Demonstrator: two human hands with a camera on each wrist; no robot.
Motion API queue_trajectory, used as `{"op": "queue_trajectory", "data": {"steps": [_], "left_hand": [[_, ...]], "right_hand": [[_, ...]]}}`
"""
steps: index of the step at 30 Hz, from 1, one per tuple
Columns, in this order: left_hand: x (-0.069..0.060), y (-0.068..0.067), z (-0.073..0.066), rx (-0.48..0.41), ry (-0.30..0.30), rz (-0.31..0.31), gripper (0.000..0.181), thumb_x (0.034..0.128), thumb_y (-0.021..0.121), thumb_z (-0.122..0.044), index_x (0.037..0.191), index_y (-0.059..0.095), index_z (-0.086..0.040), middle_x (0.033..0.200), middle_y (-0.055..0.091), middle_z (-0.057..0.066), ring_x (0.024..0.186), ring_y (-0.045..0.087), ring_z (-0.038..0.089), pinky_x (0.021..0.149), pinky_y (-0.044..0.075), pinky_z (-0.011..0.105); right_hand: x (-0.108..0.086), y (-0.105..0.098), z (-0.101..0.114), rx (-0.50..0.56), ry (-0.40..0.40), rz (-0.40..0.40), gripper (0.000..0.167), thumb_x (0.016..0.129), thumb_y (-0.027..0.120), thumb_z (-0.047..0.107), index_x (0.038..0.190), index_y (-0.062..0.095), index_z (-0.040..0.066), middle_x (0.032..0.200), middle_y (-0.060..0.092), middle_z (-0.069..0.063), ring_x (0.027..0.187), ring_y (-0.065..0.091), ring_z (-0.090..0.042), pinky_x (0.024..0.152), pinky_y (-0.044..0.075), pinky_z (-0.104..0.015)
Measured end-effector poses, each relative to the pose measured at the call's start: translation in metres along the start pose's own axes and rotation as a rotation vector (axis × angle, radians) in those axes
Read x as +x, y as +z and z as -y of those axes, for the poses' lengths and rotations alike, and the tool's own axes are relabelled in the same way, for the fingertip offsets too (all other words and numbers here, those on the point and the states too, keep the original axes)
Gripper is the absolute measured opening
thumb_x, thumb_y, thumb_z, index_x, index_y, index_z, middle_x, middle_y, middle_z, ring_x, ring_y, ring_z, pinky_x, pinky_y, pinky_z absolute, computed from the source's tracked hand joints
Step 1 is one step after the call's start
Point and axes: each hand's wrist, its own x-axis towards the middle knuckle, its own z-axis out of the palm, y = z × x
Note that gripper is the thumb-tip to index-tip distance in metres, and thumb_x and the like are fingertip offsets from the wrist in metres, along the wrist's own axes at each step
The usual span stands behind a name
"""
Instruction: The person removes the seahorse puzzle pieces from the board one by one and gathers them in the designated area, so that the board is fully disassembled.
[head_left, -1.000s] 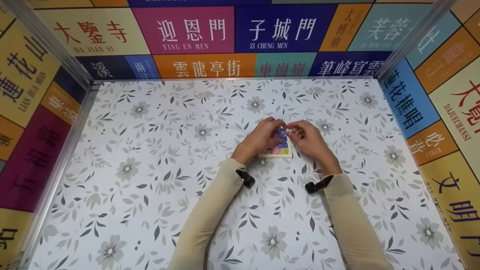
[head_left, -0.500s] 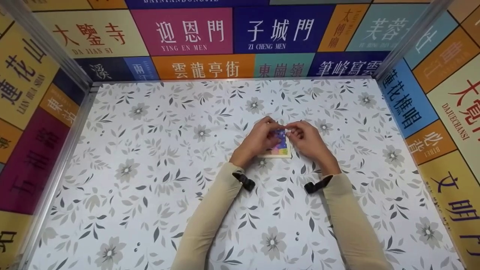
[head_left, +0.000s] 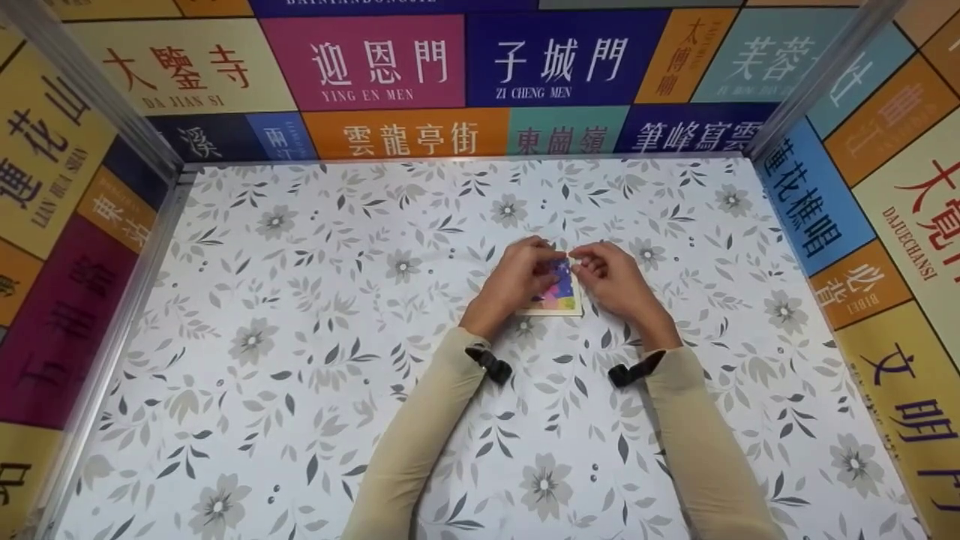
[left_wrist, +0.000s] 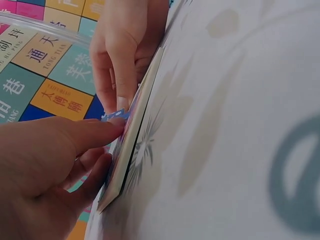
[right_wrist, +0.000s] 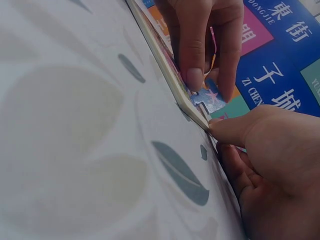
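Note:
A small puzzle board [head_left: 559, 300] with a cream border and a blue, pink and yellow picture lies flat on the table, right of centre. Over its left and upper part, my left hand [head_left: 516, 277] pinches a small blue puzzle piece [right_wrist: 210, 97] with a light star on it, tilted up from the board near its far end. My right hand [head_left: 615, 277] is at the far right corner, its thumb and curled fingers gripping the board's edge. In the left wrist view, the board's thick pale side [left_wrist: 135, 145] shows. My left fingers hide much of the picture.
White floral cloth [head_left: 300, 405] covers the table. Colourful panels with large characters [head_left: 397, 64] wall the back and both sides, with clear rails at the corners. Each wrist carries a small black camera [head_left: 491, 364].
My left fingers have shifted slightly on the board, and a little more of its pink area shows. My right hand stays at the far corner, nearly still.

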Motion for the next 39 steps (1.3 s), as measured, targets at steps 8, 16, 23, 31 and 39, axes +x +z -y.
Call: {"op": "queue_trajectory", "data": {"steps": [8,16,23,31,39], "left_hand": [[0.000,-0.002,-0.006,0.047,-0.044,-0.028,0.034,0.0970,0.078,-0.005,0.131,0.075,-0.002,0.109,0.079,0.009,0.093,0.073,0.016,0.084,0.059,0.027],[0.001,-0.002,-0.007,0.129,0.056,-0.004,0.031,0.0937,0.081,-0.005,0.124,0.078,-0.001,0.114,0.073,0.013,0.097,0.072,0.023,0.087,0.059,0.031],[0.001,-0.002,-0.009,0.201,0.058,0.010,0.026,0.0977,0.076,-0.007,0.123,0.079,-0.003,0.114,0.073,0.012,0.101,0.070,0.024,0.090,0.059,0.033],[-0.004,-0.013,-0.010,0.251,0.030,-0.020,0.024,0.1028,0.074,-0.015,0.124,0.079,-0.006,0.119,0.076,0.010,0.106,0.073,0.022,0.094,0.060,0.034],[-0.020,-0.049,-0.002,0.249,-0.056,-0.051,0.030,0.1037,0.075,-0.022,0.131,0.078,-0.008,0.130,0.077,0.008,0.119,0.073,0.023,0.104,0.059,0.037]], "right_hand": [[0.001,0.000,-0.001,0.011,-0.008,0.001,0.026,0.102,0.071,0.007,0.127,0.074,0.002,0.106,0.066,-0.013,0.092,0.062,-0.019,0.078,0.050,-0.014],[0.002,0.000,-0.002,0.000,-0.018,-0.001,0.027,0.102,0.070,0.004,0.128,0.074,0.003,0.107,0.066,-0.014,0.091,0.062,-0.016,0.078,0.050,-0.014],[0.002,0.001,-0.003,0.016,-0.029,-0.010,0.025,0.103,0.071,0.005,0.127,0.074,0.001,0.105,0.066,-0.016,0.090,0.062,-0.017,0.076,0.049,-0.013],[0.002,0.001,-0.002,0.021,-0.015,-0.003,0.026,0.103,0.071,0.007,0.128,0.074,0.001,0.105,0.066,-0.015,0.089,0.062,-0.017,0.075,0.050,-0.013],[0.000,-0.001,0.001,0.001,0.008,0.015,0.027,0.105,0.069,0.011,0.131,0.073,0.004,0.110,0.064,-0.012,0.095,0.062,-0.019,0.077,0.050,-0.014]]}}
